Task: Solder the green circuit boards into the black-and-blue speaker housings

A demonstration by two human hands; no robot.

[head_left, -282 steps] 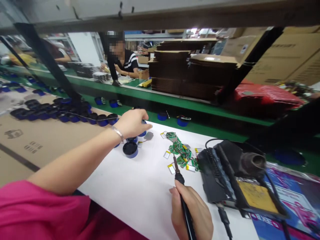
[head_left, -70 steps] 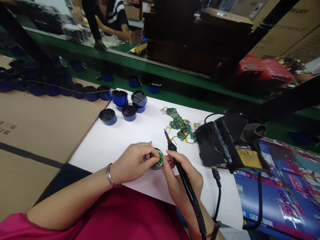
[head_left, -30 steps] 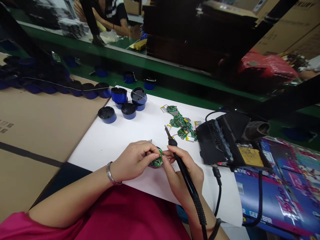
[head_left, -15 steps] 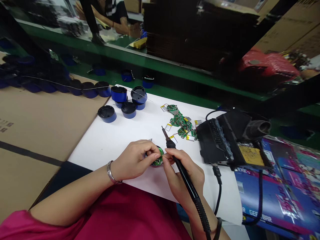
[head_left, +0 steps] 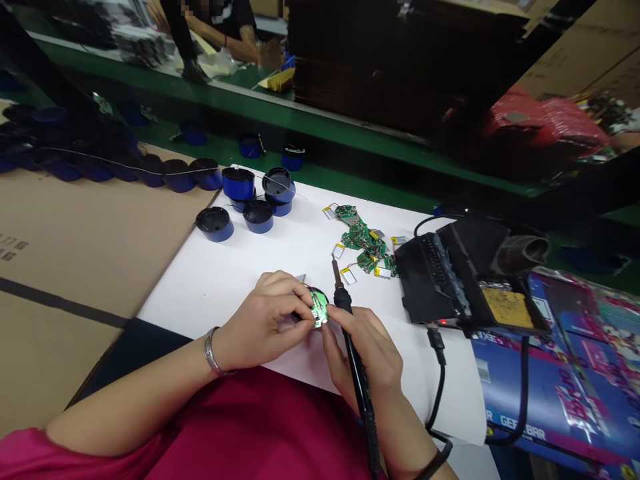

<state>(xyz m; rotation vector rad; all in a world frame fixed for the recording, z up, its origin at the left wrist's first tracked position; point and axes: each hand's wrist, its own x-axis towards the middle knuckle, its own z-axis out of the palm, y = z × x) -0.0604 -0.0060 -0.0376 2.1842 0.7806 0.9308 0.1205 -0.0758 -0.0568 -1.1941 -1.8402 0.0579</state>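
My left hand [head_left: 270, 317] pinches a small round green circuit board [head_left: 319, 308] that sits in a dark round housing just above the white sheet [head_left: 240, 267]. My right hand [head_left: 367, 353] grips a black soldering iron [head_left: 350, 340] like a pen, its tip pointing up and away beyond the board. The fingertips of my right hand also touch the board's right edge. A silver bracelet is on my left wrist.
Several blue and black round housings [head_left: 250, 200] stand at the sheet's far left corner. A pile of green boards with small batteries [head_left: 365, 243] lies mid-sheet. The black soldering station [head_left: 460, 273] with its cable sits right. Brown cardboard [head_left: 75, 233] lies left. Another person's arms [head_left: 235, 40] work beyond the green conveyor.
Earlier my left hand reached to the far blue housings; it now holds one near me with a board in it. In the last second the board tilted up and the iron swung more upright.
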